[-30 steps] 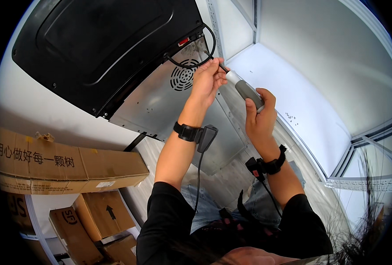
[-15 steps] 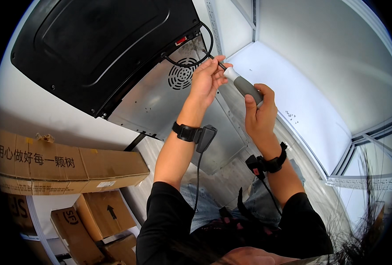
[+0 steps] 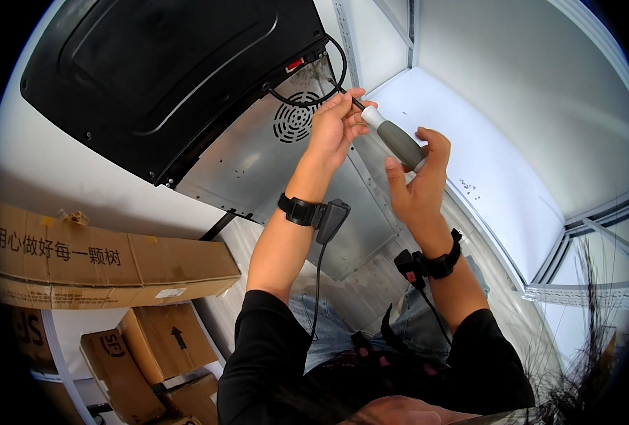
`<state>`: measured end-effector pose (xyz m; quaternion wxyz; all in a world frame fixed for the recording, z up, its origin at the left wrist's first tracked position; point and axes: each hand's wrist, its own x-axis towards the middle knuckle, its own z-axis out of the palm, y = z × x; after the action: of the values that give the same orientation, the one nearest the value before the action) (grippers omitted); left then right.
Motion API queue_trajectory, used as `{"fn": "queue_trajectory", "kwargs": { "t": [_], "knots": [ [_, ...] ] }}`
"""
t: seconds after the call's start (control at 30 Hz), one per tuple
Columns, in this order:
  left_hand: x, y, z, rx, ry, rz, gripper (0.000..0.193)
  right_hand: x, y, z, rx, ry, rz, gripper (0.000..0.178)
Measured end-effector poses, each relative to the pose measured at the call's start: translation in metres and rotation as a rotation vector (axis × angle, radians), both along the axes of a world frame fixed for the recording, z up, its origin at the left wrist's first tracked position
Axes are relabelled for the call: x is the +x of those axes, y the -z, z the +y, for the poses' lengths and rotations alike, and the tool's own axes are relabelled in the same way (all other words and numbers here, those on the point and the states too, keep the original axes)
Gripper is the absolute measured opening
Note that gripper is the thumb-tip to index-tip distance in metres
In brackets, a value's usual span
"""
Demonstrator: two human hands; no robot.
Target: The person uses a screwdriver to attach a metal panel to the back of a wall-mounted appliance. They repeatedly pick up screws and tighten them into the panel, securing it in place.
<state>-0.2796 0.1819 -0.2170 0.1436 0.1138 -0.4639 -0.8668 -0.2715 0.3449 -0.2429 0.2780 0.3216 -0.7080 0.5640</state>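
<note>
A screwdriver (image 3: 400, 144) with a grey handle and dark shaft slants up toward a metal panel (image 3: 247, 170). Its tip is near the panel's upper corner, by the black cable (image 3: 296, 105). The fingers of my left hand (image 3: 335, 126) are closed round the shaft, just ahead of the handle. At the handle's butt end my right hand (image 3: 424, 180) has its thumb and forefinger spread apart; the handle's end lies between them against the palm side. The metal panel carries a round vent (image 3: 296, 120) and joins a black appliance housing (image 3: 165, 78) with a red switch (image 3: 295, 65).
A white shelf surface (image 3: 484, 156) on the right bears several tiny dark pieces (image 3: 468, 188), too small to name. Metal frame rails (image 3: 555, 248) edge it. A long cardboard box (image 3: 109, 265) and several smaller cartons (image 3: 172, 343) stand at the lower left.
My right hand has loosened, its thumb and forefinger moving away from the screwdriver handle. My left hand keeps its hold on the shaft. The view has shifted very slightly.
</note>
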Motion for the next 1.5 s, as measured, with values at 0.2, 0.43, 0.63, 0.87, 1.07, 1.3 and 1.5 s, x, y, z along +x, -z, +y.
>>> {"fn": "queue_trajectory", "kwargs": {
  "t": [0.2,0.43,0.63,0.87,1.07,1.3,1.5],
  "knots": [
    [-0.006,0.020,-0.019,-0.073,0.076,0.060,0.023,0.000,0.011,-0.004,-0.039,-0.108,-0.007,0.048],
    [-0.002,0.006,-0.004,-0.014,0.020,0.027,0.022,0.000,-0.008,0.002,0.002,-0.065,-0.146,0.044],
    [-0.005,0.015,-0.012,-0.044,0.022,0.035,0.019,0.000,-0.004,-0.001,-0.028,-0.053,-0.106,0.040],
    [-0.008,0.018,-0.008,-0.024,-0.011,0.062,0.019,-0.007,0.001,0.008,0.075,-0.070,-0.258,0.038],
    [-0.009,0.019,-0.007,-0.038,-0.013,0.068,0.025,-0.009,0.004,0.016,0.062,-0.046,-0.296,0.034],
    [-0.014,0.025,-0.012,-0.016,-0.026,0.088,0.032,-0.010,0.010,0.018,-0.047,0.002,-0.266,0.029],
    [-0.010,0.032,-0.003,0.030,0.053,0.100,0.031,-0.011,0.009,0.026,-0.060,-0.055,-0.480,0.027]
  ]
}}
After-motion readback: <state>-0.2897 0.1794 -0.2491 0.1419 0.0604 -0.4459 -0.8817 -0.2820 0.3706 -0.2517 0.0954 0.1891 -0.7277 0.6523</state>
